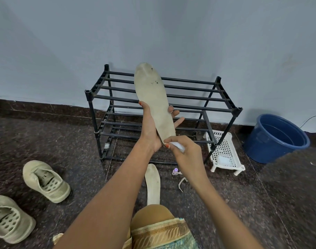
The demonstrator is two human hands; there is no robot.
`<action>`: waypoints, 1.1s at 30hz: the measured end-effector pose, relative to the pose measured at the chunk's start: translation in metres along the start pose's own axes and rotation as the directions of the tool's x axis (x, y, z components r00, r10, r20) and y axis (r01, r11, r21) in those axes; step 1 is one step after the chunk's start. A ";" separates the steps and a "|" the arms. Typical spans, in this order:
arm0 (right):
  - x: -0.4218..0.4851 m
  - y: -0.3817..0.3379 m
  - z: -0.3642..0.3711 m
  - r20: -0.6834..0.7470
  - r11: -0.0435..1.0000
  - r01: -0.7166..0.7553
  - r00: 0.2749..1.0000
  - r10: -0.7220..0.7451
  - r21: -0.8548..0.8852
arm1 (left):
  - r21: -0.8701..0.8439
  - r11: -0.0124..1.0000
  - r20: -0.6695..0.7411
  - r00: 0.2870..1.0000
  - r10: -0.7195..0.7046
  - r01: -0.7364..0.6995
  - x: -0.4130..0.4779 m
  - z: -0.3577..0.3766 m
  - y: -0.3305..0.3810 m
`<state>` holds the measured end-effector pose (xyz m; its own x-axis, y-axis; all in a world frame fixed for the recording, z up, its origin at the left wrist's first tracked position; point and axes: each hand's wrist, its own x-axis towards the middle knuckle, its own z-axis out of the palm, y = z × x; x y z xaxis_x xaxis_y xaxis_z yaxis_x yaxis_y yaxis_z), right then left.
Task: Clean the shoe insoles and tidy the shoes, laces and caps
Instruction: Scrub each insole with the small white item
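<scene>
Left hand [150,126] grips a worn beige foam insole [153,97] near its heel. The thumb is on the insole's left edge, and the fingers wrap behind and show past its right edge. The insole is held upright in the air with its toe end up, in front of the black metal-bar shoe rack [90,105], and there are dark specks near the toe.

Right hand [186,153] has its fingers curled, pinching a small white wipe [177,146] against the insole's bottom heel edge, just beside the left palm.

A second pale insole [152,184] lies flat on the dark speckled stone floor [261,203], lengthwise between the forearms, with its near end hidden by the person's knee [151,212]. Two beige perforated slip-on shoes [45,180] [8,218] sit at lower left, well apart from that insole, and a strip of floor shows between them and it.

A small purple-capped bottle [175,171] and a white lace strip [181,183] lie just right of the floor insole, below the rack's front edge. A white perforated plastic stand [225,151] touches or nearly touches the rack's right front leg. A blue plastic bucket [275,139] stands near the grey wall [171,33] on the right, and floor shows in front of it.
</scene>
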<state>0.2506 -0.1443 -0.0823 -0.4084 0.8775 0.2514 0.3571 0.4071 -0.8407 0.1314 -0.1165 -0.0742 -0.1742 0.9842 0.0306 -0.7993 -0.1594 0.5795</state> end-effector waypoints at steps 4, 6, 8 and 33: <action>-0.003 -0.002 0.001 -0.001 1.000 0.016 1.000 -0.016 -0.008 | -0.005 1.000 -0.003 1.000 -0.007 0.007 0.000 0.001 0.000; -0.001 0.002 -0.001 0.003 0.988 0.071 0.997 -0.071 -0.136 | -0.015 0.999 -0.004 1.000 -0.031 0.031 0.000 0.001 -0.001; 0.004 0.007 -0.005 -0.003 0.948 0.127 0.991 -0.134 -0.292 | -0.020 0.998 0.005 0.998 -0.059 0.059 -0.001 0.002 -0.001; -0.001 -0.017 0.010 -0.058 0.999 0.011 0.998 -0.014 -0.039 | -0.048 0.998 -0.033 0.999 -0.034 0.032 0.001 0.001 -0.002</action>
<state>0.2365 -0.1550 -0.0736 -0.3640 0.8850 0.2903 0.3849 0.4267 -0.8184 0.1333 -0.1150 -0.0738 -0.1659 0.9860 -0.0164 -0.8310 -0.1308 0.5406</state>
